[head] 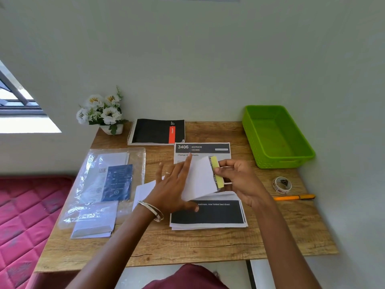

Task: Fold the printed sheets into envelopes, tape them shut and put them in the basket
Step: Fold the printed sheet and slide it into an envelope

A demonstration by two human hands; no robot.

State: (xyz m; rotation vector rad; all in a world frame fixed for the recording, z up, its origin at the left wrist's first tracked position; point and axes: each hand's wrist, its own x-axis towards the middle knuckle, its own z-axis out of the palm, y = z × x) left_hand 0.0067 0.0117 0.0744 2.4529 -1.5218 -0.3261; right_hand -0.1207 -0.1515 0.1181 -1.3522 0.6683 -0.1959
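Printed sheet held folded above stack; right hand pinched yellow edge, left hand flat, open. Advice: align edges before creasing. Basket right of stack.

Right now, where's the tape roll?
In the head view the tape roll lies on the table's right side, just beyond the orange pen and nearer the person than the green basket.
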